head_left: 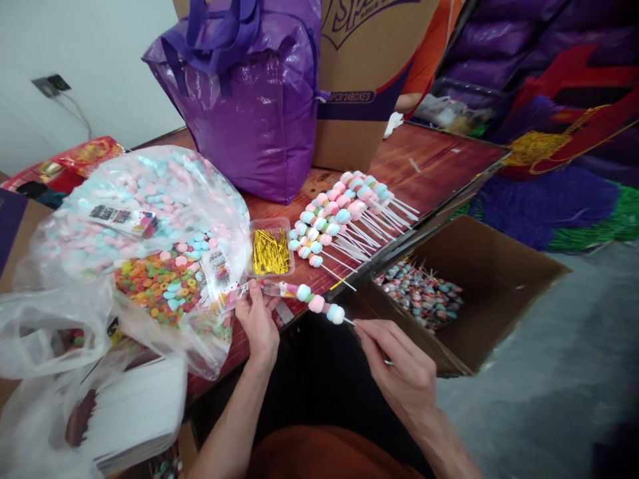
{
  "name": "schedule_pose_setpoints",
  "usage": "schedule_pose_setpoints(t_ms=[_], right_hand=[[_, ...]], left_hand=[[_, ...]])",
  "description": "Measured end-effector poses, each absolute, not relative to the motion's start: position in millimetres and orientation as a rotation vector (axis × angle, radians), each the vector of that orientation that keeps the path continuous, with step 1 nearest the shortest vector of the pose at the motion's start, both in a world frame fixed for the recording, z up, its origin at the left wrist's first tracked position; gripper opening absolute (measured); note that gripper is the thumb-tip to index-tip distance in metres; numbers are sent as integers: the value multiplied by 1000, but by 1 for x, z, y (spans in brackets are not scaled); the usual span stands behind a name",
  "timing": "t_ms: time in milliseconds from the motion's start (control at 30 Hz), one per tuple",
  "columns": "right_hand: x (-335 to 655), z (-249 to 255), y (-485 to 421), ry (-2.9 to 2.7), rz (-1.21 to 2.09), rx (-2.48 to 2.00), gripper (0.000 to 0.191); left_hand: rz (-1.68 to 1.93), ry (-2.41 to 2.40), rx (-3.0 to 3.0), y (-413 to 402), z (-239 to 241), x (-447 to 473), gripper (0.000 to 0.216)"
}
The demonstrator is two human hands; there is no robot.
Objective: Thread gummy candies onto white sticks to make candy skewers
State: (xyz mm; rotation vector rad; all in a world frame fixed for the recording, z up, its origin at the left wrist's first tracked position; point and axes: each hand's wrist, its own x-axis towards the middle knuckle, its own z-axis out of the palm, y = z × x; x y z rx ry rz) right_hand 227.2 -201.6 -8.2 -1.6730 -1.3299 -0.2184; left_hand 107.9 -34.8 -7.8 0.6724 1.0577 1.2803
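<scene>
My right hand (399, 362) pinches the white stick of a marshmallow candy skewer (316, 303), strung with blue, pink and white pieces. The skewer points left, and its far end meets a clear printed plastic sleeve (285, 289). My left hand (258, 329) has thumb and fingers closed on that sleeve; how far the candy sits inside is hard to see. Just beyond, a clear tub (288, 266) holds gold twist ties (270, 251). Several finished-looking skewers (344, 213) lie in a row on the table, sticks toward the lower right.
A big clear bag (164, 159) of marshmallows and ring gummies covers the table's left, with printed sleeve packs (122, 219) on it. Behind stand a purple bag (249, 120) and a carton (349, 143). An open box (504, 293) of wrapped candy is at right.
</scene>
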Motion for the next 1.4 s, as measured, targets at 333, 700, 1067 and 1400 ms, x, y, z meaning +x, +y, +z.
schedule_pose_setpoints(t_ms=[333, 700, 1067, 1400], right_hand=[[227, -12, -199, -1117, -10, -1647, 15], [226, -19, -200, -805, 286, -1674, 11], [216, -23, -195, -523, 619, -1498, 19], [230, -13, -201, -881, 404, -1684, 18]], left_hand=[[1161, 988, 651, -39, -2, 107, 46], [1007, 870, 480, -32, 0, 100, 31], [964, 902, 408, -32, -1, 98, 23], [954, 918, 484, -31, 1, 98, 32]])
